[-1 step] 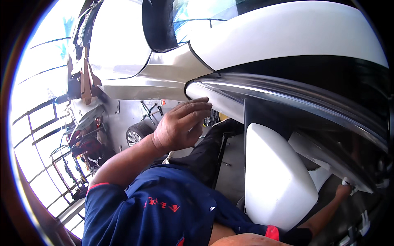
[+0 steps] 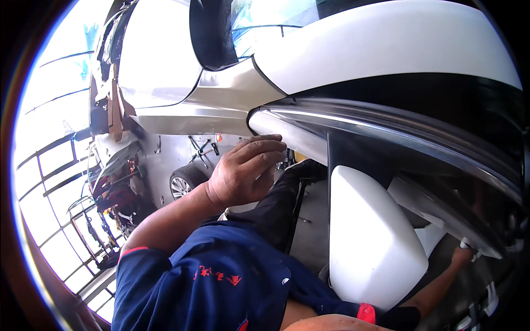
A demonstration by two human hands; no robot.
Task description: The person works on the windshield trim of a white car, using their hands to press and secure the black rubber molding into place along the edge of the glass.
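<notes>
My left hand point(image 2: 243, 174) is raised in front of the body, just below the front end of a white car door point(image 2: 287, 129). Its fingers are stretched out and lie close together, with nothing in them. Whether the fingertips touch the door panel cannot be told. A white side mirror housing point(image 2: 375, 237) stands out to the right of my body. Past it, my right hand point(image 2: 462, 256) is closed at the door's far edge point(image 2: 488, 251), beside something small and white. Its fingers are mostly hidden.
Above the hands runs the car's silver fender and pillar point(image 2: 221, 96), beside the white roof point(image 2: 386, 47). A wheel point(image 2: 185, 182) lies on the floor near a green stand point(image 2: 203, 149). Car parts hang on a rack point(image 2: 118, 193) at the left.
My left hand has sunk very slightly. My right hand, the door and the mirror look unchanged.
</notes>
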